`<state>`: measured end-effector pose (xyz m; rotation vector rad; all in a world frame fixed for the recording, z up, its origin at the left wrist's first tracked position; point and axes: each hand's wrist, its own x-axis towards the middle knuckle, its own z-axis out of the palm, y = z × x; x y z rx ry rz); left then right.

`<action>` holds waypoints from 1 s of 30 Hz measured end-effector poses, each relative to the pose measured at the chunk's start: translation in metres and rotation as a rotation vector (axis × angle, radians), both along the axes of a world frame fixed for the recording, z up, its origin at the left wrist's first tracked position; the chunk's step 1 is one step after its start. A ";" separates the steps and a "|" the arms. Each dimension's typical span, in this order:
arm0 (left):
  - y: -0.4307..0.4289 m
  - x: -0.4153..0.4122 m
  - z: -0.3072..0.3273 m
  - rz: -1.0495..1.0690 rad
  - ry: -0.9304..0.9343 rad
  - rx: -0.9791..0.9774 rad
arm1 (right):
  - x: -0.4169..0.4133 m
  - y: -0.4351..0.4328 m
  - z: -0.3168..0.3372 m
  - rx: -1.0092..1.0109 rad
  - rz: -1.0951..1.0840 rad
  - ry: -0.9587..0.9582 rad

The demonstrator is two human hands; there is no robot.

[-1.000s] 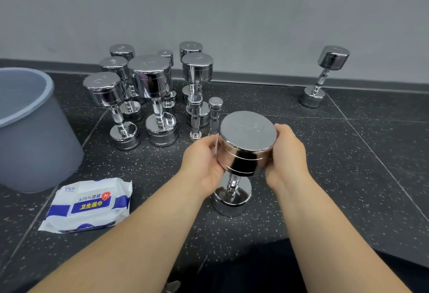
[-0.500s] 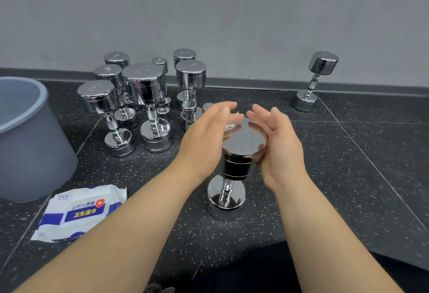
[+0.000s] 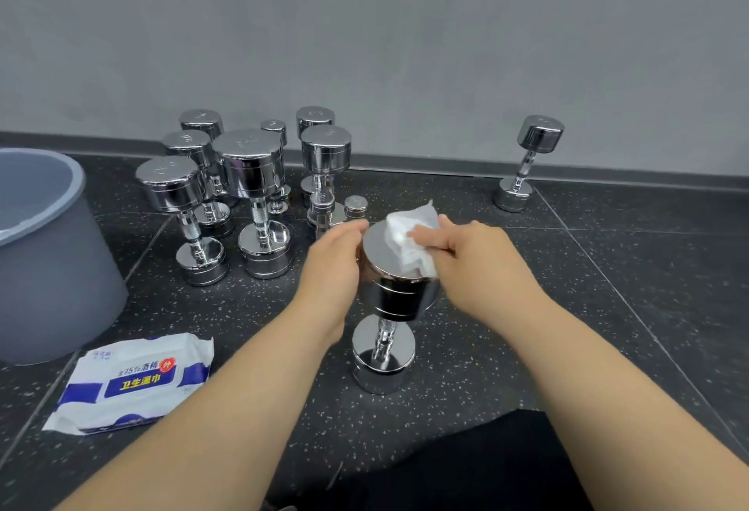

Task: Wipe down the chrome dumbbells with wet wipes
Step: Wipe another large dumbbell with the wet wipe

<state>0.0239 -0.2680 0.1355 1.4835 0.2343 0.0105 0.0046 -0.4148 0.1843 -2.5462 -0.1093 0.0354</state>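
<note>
wipe (image 3: 409, 245) in right hand (image 3: 466, 257) — half-hides dumbbell (image 3: 383, 354) top.

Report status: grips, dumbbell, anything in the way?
Status: left grip steadies top head of near dumbbell; right grip holds wet wipe on its top face; other dumbbells stand behind; nothing in the way.
</note>
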 end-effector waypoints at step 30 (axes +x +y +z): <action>0.007 -0.045 -0.001 -0.156 -0.018 -0.245 | -0.015 0.035 -0.001 -0.227 0.144 -0.088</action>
